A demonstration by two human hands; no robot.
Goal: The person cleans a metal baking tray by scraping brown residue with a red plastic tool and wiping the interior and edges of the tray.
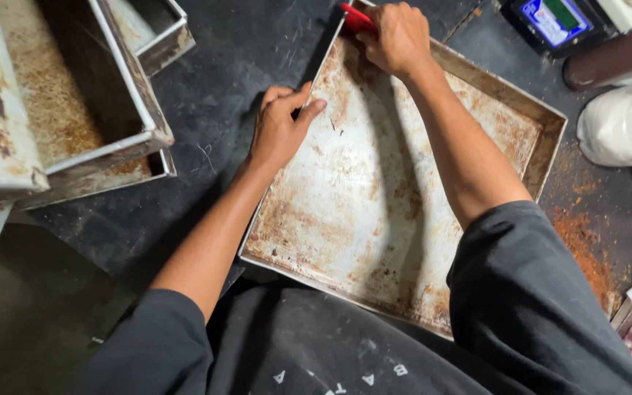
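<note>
You have one large metal tray (374, 212) in front of you, shallow, square-cornered and stained with rust-brown patches. It lies on the dark worktop (221, 88), with its near edge at your lap and its far corner under your right hand. Its long axis runs from the near edge up and away from you, leaning to the right, so the tray sits skewed to your body rather than square to it.

Your left hand (279, 128) rests on the tray's left rim, fingers curled over the outside and the thumb laid on the inner face, gripping that edge. Your right hand (398, 36) is closed around one red tool (356, 18) at the far corner of the tray; only a small part of the tool shows past your fingers, so you cannot tell what kind it is.

To your left stand three or so deep metal tins (74, 95), stacked and overlapping, their insides crusted brown; an exact count is hard because they cover one another. To your right, well apart from the tray, are one small scale with a blue screen (554, 20), one dark cylinder (616, 58) and one white bag (623, 124). Both forearms cross over the tray and hide parts of its floor.
</note>
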